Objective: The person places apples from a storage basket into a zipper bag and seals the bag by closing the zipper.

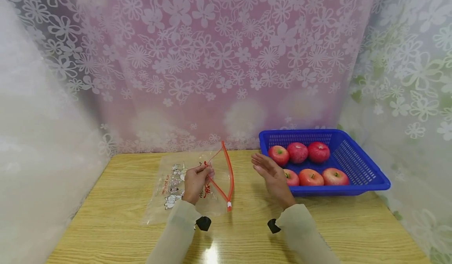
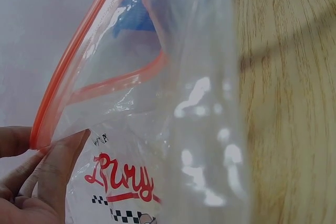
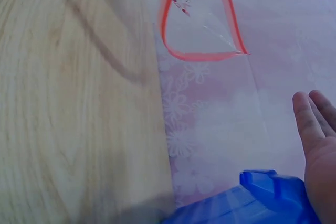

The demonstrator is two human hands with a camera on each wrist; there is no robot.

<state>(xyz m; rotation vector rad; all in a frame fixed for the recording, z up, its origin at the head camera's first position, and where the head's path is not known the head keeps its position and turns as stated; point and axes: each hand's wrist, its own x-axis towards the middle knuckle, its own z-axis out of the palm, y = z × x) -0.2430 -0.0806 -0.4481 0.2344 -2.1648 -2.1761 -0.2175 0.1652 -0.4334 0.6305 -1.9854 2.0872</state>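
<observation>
Head view: left hand (image 1: 195,181) pinches zip bag (image 1: 183,185) beside open right hand (image 1: 270,173).

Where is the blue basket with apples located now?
In the head view, the blue basket stands on the right side of the wooden table, just beyond the open right hand.

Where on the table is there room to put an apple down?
Bare wood lies near the front edge, and between the zip bag and the blue basket. The basket is crowded with six apples.
</observation>
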